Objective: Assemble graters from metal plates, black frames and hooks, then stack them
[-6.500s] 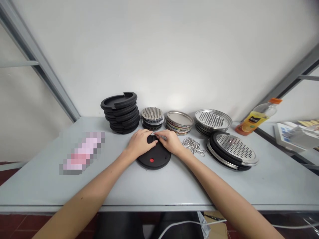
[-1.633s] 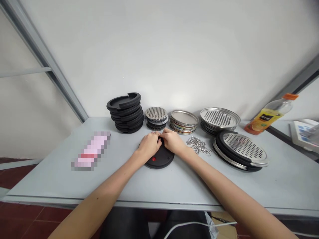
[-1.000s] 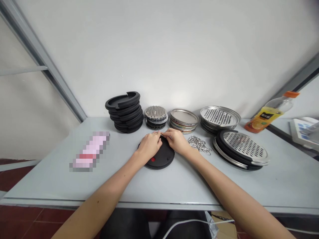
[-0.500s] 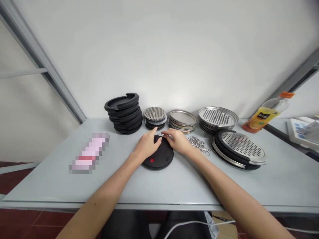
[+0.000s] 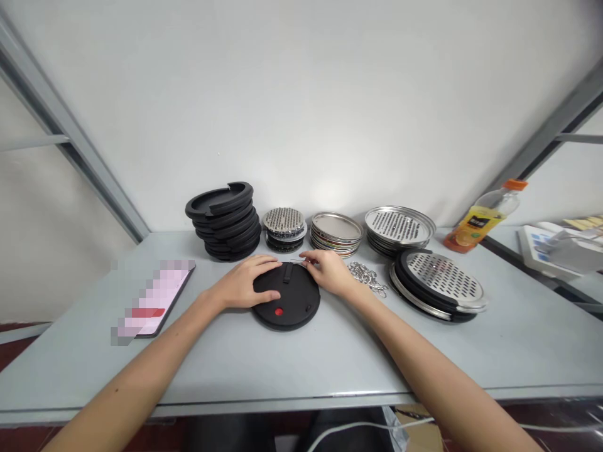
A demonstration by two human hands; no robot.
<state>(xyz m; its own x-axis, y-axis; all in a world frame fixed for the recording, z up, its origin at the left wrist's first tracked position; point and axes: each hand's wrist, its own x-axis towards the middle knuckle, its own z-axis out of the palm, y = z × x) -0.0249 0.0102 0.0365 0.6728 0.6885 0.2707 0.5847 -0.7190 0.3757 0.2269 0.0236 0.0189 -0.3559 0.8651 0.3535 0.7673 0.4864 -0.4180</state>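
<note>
At the black disc (image 5: 293,296), left hand (image 5: 240,284) flat, fingers (image 5: 268,266) together; right hand's (image 5: 330,274) fingers (image 5: 307,260) pinched

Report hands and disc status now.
Left hand flat on black round disc. Right hand pinching thin metal piece. Steel chain beside right hand.

The left hand (image 5: 242,284) lies flat on a round black disc (image 5: 288,301), its red dot (image 5: 279,311) showing at lower middle of the frame. The right hand (image 5: 330,273) sits at the disc's upper edge, next to a thin metal wire (image 5: 298,261). Loose steel chain (image 5: 365,278) lies just right of it on the worktop (image 5: 330,358) — stacked black rings (image 5: 221,221) stand to the upper left.
</note>
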